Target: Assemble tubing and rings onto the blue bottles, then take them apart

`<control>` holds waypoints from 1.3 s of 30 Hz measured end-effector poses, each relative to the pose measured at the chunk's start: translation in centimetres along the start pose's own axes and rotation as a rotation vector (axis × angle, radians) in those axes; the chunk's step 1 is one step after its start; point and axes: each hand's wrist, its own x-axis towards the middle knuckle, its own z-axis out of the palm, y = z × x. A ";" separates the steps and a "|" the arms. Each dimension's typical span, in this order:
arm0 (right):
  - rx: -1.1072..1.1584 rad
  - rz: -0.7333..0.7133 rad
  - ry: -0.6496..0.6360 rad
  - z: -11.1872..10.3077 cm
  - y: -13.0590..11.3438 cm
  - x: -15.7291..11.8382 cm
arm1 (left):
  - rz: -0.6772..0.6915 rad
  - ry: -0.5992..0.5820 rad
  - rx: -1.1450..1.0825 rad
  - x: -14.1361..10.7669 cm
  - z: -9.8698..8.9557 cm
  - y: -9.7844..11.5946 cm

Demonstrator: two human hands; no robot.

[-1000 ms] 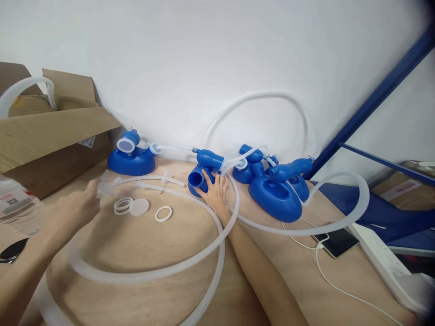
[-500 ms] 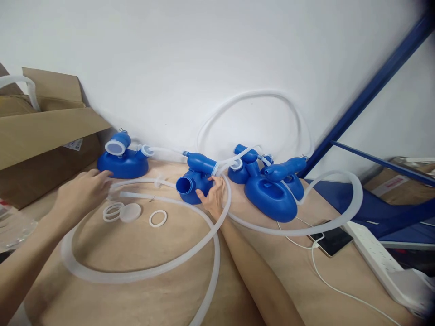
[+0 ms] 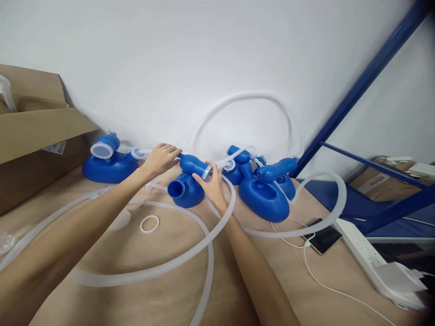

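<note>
My right hand (image 3: 213, 184) has its thumb and fingers around the white-collared right end of a blue tubular piece (image 3: 194, 165), which lies over a blue bottle (image 3: 189, 194) with a round open mouth facing left. My left hand (image 3: 163, 158) is at the narrow left end of that piece, its fingers closed together there; the fingertips are partly hidden. A translucent hose (image 3: 200, 246) runs from near my right hand in a wide loop over the table. A white ring (image 3: 149, 224) and a translucent disc (image 3: 121, 220) lie in front of the bottle.
Another blue bottle (image 3: 110, 168) stands at the left beside a cardboard box (image 3: 37, 158). More blue bottles (image 3: 263, 199) with hoses stand to the right. A phone (image 3: 322, 236), a cable and a power strip (image 3: 363, 251) lie at the right, near a blue metal frame (image 3: 367, 81).
My left hand has moved right, from beside the left bottle to the blue tubular piece. My right hand has shifted up onto its collared end. The view has turned slightly right.
</note>
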 end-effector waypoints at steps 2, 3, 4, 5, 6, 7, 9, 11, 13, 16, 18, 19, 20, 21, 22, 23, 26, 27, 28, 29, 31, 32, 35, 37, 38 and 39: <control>0.078 0.024 -0.014 -0.4 0.1 0.1 | -0.025 0.018 -0.022 0.5 0.5 -0.3; 0.111 0.036 -0.016 -0.6 0.1 0.2 | -0.035 0.027 -0.037 0.6 0.7 -0.4; 0.116 0.038 -0.022 -0.7 0.1 0.3 | -0.043 0.035 -0.055 0.7 0.9 -0.4; 0.107 0.034 -0.028 -0.8 0.1 0.4 | -0.048 0.042 -0.075 0.7 1.1 -0.5; 0.088 0.028 -0.036 -1.0 0.1 0.5 | -0.050 0.045 -0.095 0.8 1.2 -0.5; 0.065 0.019 -0.044 -1.1 0.1 0.6 | -0.053 0.046 -0.116 0.8 1.3 -0.6; 0.023 -0.005 -0.063 -1.2 0.1 0.9 | -0.058 0.037 -0.152 1.0 1.5 -0.7; 0.006 -0.021 -0.076 -1.4 0.1 1.1 | -0.068 0.019 -0.175 1.2 1.6 -0.9; 0.020 -0.024 -0.088 -1.5 0.2 1.2 | -0.083 -0.003 -0.182 1.4 1.5 -1.2; 0.045 -0.017 -0.091 -1.7 0.1 1.3 | -0.103 -0.052 -0.185 1.7 1.4 -1.6; 0.033 -0.017 -0.084 -1.8 0.1 1.3 | -0.115 -0.099 -0.196 1.9 1.1 -1.9; 0.022 -0.021 -0.083 -1.9 0.1 1.3 | -0.118 -0.128 -0.204 2.1 0.9 -2.1; 0.011 -0.029 -0.087 -1.9 0.1 1.4 | -0.120 -0.159 -0.215 2.3 0.6 -2.4; 0.004 -0.039 -0.091 -1.9 0.2 1.4 | -0.120 -0.192 -0.226 2.6 0.3 -2.6; 0.002 -0.050 -0.096 -1.9 0.2 1.4 | -0.118 -0.227 -0.240 2.8 -0.1 -2.9; 0.005 -0.062 -0.100 -1.9 0.2 1.4 | -0.113 -0.265 -0.257 3.0 -0.5 -3.2; 0.020 -0.094 -0.105 -2.2 0.2 1.5 | -0.098 -0.419 -0.334 3.7 -1.6 -3.9; 0.022 -0.106 -0.108 -2.3 0.2 1.4 | -0.091 -0.482 -0.370 3.9 -2.0 -4.0; 0.024 -0.117 -0.113 -2.4 0.1 1.4 | -0.084 -0.545 -0.406 4.0 -2.3 -4.1; 0.025 -0.125 -0.116 -2.5 0.1 1.4 | -0.077 -0.604 -0.441 4.2 -2.6 -4.2; 0.030 -0.128 -0.126 -2.7 -0.1 1.3 | -0.066 -0.701 -0.503 4.4 -3.1 -4.1; 0.033 -0.123 -0.132 -2.8 -0.1 1.3 | -0.063 -0.740 -0.529 4.4 -3.4 -4.0; 0.040 -0.105 -0.162 -3.0 -0.3 1.3 | -0.057 -0.845 -0.587 4.3 -4.1 -3.6; 0.053 -0.102 -0.181 -3.1 -0.4 1.3 | -0.057 -0.906 -0.608 4.2 -4.4 -3.4; 0.064 -0.104 -0.186 -3.1 -0.4 1.2 | -0.059 -0.928 -0.615 4.1 -4.6 -3.3; 0.074 -0.109 -0.188 -3.1 -0.4 1.2 | -0.061 -0.942 -0.620 4.0 -4.7 -3.2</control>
